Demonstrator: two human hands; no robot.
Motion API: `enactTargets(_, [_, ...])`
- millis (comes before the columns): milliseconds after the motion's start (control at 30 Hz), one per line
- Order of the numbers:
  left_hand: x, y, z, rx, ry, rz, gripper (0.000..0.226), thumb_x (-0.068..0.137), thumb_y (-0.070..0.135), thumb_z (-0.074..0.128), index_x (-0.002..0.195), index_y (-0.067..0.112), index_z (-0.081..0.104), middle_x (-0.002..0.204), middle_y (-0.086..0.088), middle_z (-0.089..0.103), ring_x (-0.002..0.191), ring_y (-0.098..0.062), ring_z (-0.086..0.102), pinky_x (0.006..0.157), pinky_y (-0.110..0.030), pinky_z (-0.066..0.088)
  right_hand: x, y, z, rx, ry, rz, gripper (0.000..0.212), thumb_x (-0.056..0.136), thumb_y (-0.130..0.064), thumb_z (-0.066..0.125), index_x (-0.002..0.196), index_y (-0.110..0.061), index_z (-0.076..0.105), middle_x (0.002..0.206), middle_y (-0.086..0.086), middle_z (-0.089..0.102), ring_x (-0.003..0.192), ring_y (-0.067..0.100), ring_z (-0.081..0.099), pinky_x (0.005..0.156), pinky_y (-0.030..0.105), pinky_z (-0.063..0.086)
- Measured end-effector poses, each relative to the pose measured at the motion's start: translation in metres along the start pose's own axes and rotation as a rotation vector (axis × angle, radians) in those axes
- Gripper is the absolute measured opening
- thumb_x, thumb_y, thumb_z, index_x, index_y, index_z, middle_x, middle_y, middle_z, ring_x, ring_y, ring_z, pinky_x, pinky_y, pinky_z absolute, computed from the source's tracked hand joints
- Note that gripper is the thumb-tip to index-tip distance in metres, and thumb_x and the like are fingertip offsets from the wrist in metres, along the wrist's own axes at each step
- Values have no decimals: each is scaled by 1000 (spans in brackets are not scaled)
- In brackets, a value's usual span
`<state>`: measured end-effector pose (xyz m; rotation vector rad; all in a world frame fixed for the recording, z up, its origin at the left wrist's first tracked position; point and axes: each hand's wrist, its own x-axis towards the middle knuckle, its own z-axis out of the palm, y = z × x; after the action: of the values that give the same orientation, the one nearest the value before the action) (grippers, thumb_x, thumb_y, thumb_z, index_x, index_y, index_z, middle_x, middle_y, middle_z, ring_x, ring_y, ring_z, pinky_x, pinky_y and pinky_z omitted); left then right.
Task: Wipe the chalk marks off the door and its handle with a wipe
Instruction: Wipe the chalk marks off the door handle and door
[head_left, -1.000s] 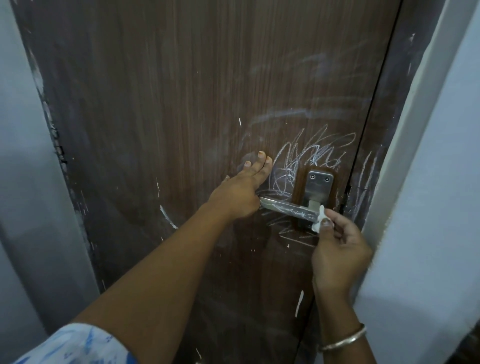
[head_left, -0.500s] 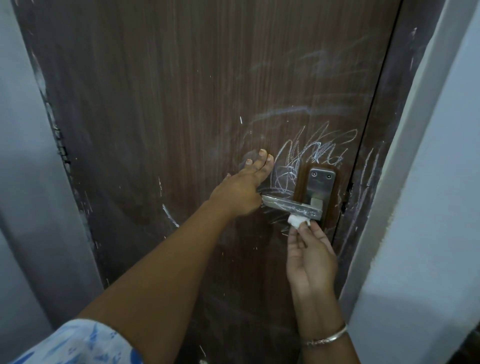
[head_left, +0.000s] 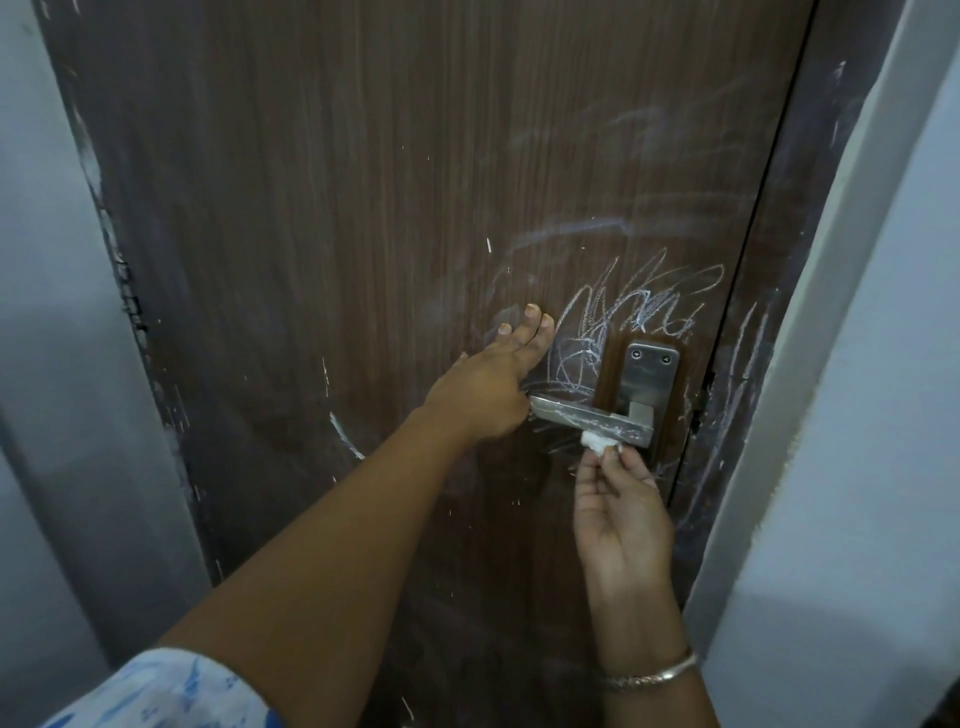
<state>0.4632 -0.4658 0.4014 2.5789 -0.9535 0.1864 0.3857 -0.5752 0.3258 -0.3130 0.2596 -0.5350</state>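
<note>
A dark brown wooden door fills the view. White chalk scribbles sit above and left of its metal lever handle, which is streaked with chalk along its length. My left hand presses flat on the door, fingers spread upward, its palm edge at the handle's free end. My right hand is palm up below the handle, and its fingertips pinch a small wadded white wipe against the handle's underside near the pivot. The square backplate stands above the lever.
More chalk strokes mark the dark door frame to the right. A pale wall juts out at the right, another pale wall at the left. A curved chalk line lies left of my forearm.
My right hand has turned from gripping the wipe on top of the handle's right end to palm up beneath it, then slid the wipe slightly right along the underside. The left hand has stayed put.
</note>
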Motion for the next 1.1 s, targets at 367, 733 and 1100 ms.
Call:
enactTargets(367, [1,-13,-3,71,-11,54,100,76,-23,38,148,31,-6,156,11,-19,145,-13,-11,116,-48,3,2,38,28,-91,-50,22,20,84,14,50,83,-4,59,86,10,63,83,16,63,66,20,56])
enactTargets(733, [1,-18,-3,15,-18,70,101,74,-24,37,148,32,-4,156,14,-16,144,-9,-11,119,-49,6,1,37,27,104,-73,248,17,87,9,47,93,-2,59,94,13,62,85,17,61,56,20,56])
enactTargets(1100, [3,-21,-6,40,-49,101,92,84,0,58,149,26,-2,157,8,-12,145,-17,-7,115,-51,19,10,53,39,222,-293,370,39,56,14,58,92,0,62,77,14,69,66,16,62,51,18,52])
